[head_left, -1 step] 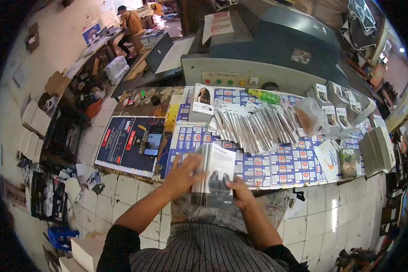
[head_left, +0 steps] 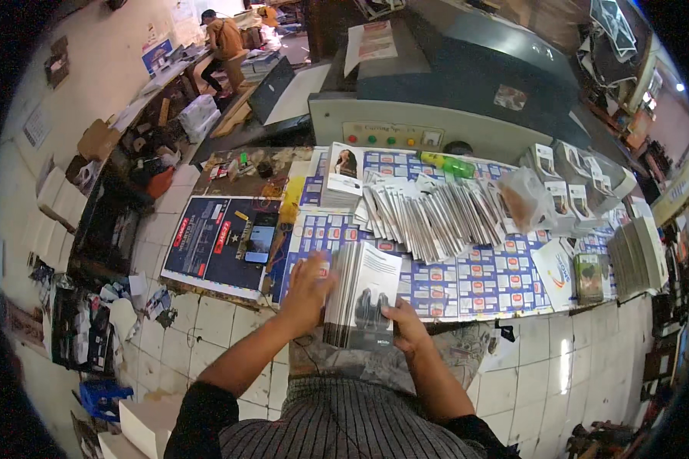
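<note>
A thick stack of printed booklets [head_left: 367, 294] stands tilted at the near edge of the table in front of me, its many spines fanned toward the left. My right hand [head_left: 407, 325] grips its lower right side, thumb on the white and grey front cover. Just left of the spines my left hand [head_left: 310, 291] is raised, fingers apart and slightly blurred, holding nothing. Beyond the stack, a long row of leaning booklets [head_left: 429, 218] spreads across the table. A neat pile of booklets [head_left: 344, 172] lies at that row's left end.
Printed blue-and-white sheets [head_left: 482, 283] cover the table. A phone [head_left: 260, 243] lies at left on a dark printed sheet [head_left: 207, 237]. At right are a plastic bag [head_left: 524, 199], wrapped booklet stacks [head_left: 559, 195] and a paper stack [head_left: 639, 252]. A machine [head_left: 452, 115] stands behind; another person [head_left: 223, 46] is far left.
My left hand has shifted left, away from the booklets' spines. My right hand keeps its hold and the stack stays nearly in place.
</note>
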### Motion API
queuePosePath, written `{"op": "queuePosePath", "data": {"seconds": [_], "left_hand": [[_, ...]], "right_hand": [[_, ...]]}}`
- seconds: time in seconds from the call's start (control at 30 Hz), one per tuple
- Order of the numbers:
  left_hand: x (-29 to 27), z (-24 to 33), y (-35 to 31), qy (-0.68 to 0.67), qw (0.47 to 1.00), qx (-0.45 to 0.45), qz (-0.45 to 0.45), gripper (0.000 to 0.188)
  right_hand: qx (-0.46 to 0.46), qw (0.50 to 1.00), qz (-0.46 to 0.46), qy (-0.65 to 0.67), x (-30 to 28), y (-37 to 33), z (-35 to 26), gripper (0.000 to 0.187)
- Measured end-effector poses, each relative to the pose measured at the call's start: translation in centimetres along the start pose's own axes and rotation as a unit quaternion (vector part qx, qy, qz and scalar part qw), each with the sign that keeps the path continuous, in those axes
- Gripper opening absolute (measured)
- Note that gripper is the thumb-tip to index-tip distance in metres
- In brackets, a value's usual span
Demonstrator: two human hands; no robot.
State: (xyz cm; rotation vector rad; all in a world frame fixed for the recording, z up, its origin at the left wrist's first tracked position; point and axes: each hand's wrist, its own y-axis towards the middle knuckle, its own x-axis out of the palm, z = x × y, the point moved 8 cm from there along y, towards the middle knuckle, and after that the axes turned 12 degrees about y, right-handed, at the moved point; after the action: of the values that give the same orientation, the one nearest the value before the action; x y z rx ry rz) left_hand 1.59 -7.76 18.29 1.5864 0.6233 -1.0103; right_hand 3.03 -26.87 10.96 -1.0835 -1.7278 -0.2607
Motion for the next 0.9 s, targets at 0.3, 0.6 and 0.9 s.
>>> {"op": "queuePosePath", "data": {"seconds": [0.3,0.6,0.9], "left_hand": [[7.7,-1.7,1.1,-0.632,0.636,-0.37,-0.244,0.091],[11.9,-3.5,-1.0,-0.638,0.717,-0.251,-0.128,0.146],[13.0,-2.9,-0.5,-0.544,0.806,-0.19,-0.133,0.113]], "right_hand": [[-0.166,0.938,-0.043,-0.3,0.5,6.7,-3.8,0.092],[-0.123,0.92,-0.066,-0.366,0.4,9.3,-2.5,0.127],[-0.087,0.93,-0.089,-0.345,-1.5,11.2,-1.5,0.14]]}}
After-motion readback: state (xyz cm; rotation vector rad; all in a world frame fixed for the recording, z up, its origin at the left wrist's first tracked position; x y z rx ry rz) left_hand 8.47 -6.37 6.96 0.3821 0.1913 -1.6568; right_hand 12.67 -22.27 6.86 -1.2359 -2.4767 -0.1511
